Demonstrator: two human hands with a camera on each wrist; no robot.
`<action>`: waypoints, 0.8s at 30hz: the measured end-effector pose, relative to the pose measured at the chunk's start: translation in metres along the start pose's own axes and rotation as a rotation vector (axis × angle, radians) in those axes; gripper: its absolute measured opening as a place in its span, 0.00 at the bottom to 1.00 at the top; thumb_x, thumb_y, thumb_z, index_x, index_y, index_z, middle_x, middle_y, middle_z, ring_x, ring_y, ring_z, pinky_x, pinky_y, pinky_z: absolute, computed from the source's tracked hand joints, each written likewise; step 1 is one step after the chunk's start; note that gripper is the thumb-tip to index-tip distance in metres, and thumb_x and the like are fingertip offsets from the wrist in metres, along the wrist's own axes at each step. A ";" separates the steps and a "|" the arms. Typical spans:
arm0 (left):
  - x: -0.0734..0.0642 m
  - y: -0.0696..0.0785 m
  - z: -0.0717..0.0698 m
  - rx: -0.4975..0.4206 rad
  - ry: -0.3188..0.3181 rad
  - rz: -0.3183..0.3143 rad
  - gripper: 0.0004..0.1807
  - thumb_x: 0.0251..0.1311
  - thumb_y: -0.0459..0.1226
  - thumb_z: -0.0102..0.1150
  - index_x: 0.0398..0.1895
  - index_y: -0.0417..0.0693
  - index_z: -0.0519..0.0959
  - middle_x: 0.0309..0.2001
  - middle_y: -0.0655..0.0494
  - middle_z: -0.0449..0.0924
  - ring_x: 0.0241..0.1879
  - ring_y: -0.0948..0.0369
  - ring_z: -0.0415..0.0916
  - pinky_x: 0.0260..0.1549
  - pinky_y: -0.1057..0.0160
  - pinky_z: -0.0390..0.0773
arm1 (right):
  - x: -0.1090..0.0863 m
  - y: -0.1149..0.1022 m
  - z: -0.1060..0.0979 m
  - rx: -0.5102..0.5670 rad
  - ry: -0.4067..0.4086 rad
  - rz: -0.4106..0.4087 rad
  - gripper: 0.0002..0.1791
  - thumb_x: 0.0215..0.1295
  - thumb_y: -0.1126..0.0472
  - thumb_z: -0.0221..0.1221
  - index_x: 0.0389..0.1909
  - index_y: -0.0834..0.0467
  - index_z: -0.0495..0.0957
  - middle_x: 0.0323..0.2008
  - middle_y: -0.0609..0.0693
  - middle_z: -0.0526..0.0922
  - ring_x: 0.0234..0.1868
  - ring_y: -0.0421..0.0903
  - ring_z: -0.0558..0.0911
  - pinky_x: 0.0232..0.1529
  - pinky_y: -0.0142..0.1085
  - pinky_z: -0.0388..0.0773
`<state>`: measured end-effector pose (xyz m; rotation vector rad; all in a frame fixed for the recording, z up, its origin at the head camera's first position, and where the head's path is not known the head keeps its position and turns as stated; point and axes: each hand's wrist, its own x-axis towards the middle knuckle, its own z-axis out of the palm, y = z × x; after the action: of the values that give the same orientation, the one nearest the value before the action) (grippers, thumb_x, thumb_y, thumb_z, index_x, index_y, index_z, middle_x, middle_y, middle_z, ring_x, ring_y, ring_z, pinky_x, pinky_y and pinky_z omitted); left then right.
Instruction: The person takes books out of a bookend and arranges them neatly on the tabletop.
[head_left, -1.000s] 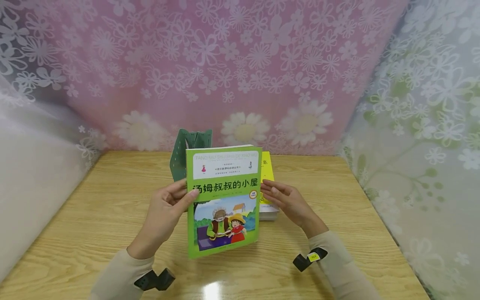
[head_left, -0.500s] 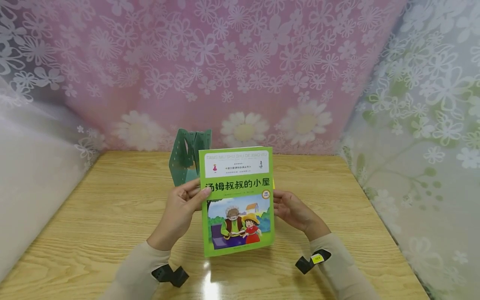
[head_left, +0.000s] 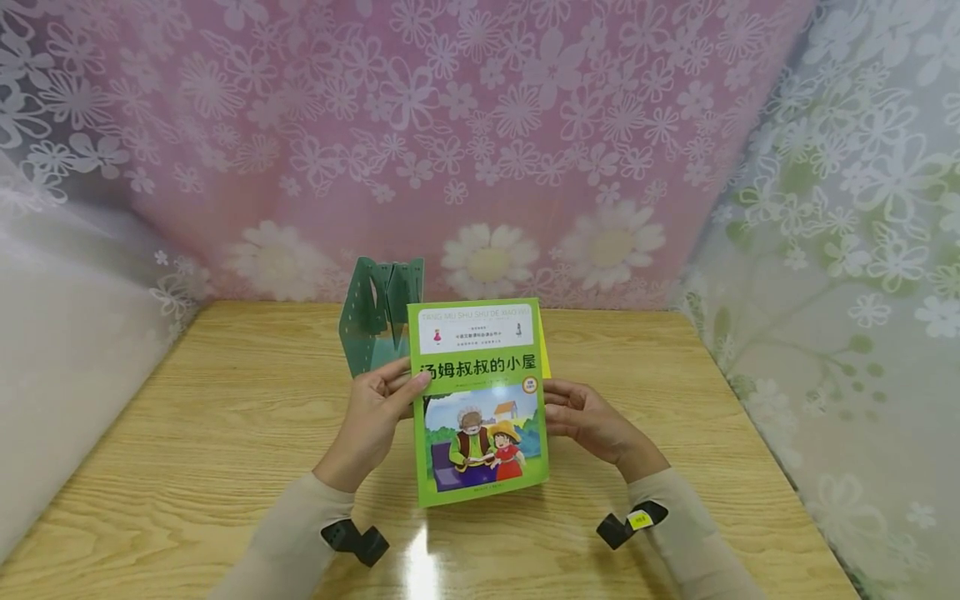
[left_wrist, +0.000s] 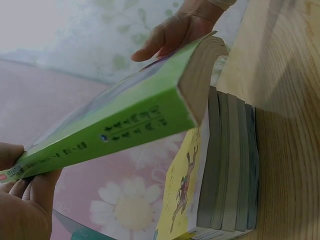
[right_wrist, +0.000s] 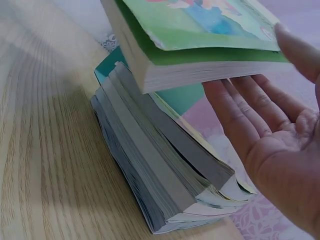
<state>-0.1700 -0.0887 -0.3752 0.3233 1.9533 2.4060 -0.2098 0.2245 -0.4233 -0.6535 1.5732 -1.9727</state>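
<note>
A green paperback picture-cover book (head_left: 480, 442) is held upright above the table, its front cover facing me. My left hand (head_left: 371, 421) grips its left edge, thumb on the cover and fingers behind. In the left wrist view the green spine (left_wrist: 135, 127) runs from that hand. At the right edge is my right hand (head_left: 596, 425). The right wrist view shows its extended fingers (right_wrist: 262, 100) under the book, with the thumb apart from them near the cover corner. Behind stands a row of several books (right_wrist: 150, 150), with a yellow cover (left_wrist: 182, 187) on its near side.
A green folding bookend or stand (head_left: 363, 321) with cut-outs is at the back left of the wooden table (head_left: 247, 400). A pink floral backdrop (head_left: 480, 150) rises behind the table, with pale panels on both sides.
My left hand has carried the green book to the right, so it now hides most of the yellow-covered book. The book's right edge has come to my right hand's fingers.
</note>
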 end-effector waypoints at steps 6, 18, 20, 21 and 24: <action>0.004 -0.001 0.002 -0.003 0.010 -0.017 0.21 0.67 0.34 0.56 0.61 0.37 0.73 0.53 0.37 0.78 0.42 0.56 0.84 0.38 0.55 0.84 | 0.002 0.002 0.001 -0.082 0.051 0.033 0.24 0.72 0.66 0.50 0.66 0.66 0.61 0.50 0.52 0.81 0.47 0.48 0.83 0.47 0.44 0.82; 0.014 -0.007 0.010 0.061 0.034 -0.088 0.21 0.67 0.37 0.56 0.61 0.42 0.73 0.52 0.42 0.80 0.43 0.58 0.83 0.39 0.59 0.84 | 0.003 0.007 0.003 -0.186 0.179 -0.044 0.13 0.71 0.66 0.53 0.53 0.53 0.72 0.42 0.48 0.83 0.38 0.45 0.85 0.37 0.40 0.84; 0.015 -0.005 0.011 0.092 0.033 -0.099 0.21 0.67 0.38 0.57 0.62 0.42 0.73 0.52 0.43 0.81 0.42 0.58 0.83 0.38 0.61 0.83 | 0.003 0.007 0.001 -0.187 0.183 -0.073 0.13 0.72 0.66 0.51 0.54 0.53 0.72 0.42 0.48 0.83 0.39 0.44 0.85 0.37 0.39 0.84; 0.016 -0.005 0.010 0.111 0.035 -0.104 0.22 0.67 0.39 0.57 0.62 0.42 0.73 0.52 0.43 0.81 0.42 0.59 0.83 0.37 0.61 0.83 | 0.003 0.007 0.001 -0.188 0.189 -0.086 0.13 0.72 0.66 0.51 0.54 0.53 0.72 0.42 0.47 0.83 0.39 0.43 0.84 0.38 0.38 0.84; 0.017 -0.002 0.008 0.161 0.025 -0.103 0.24 0.67 0.40 0.57 0.64 0.42 0.71 0.55 0.44 0.79 0.47 0.59 0.81 0.41 0.61 0.81 | 0.004 0.003 -0.001 -0.167 0.227 -0.111 0.13 0.72 0.66 0.51 0.54 0.52 0.72 0.42 0.46 0.83 0.39 0.42 0.84 0.38 0.37 0.84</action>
<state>-0.1852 -0.0778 -0.3734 0.1919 2.1228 2.2075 -0.2130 0.2218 -0.4258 -0.6105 1.8914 -2.0719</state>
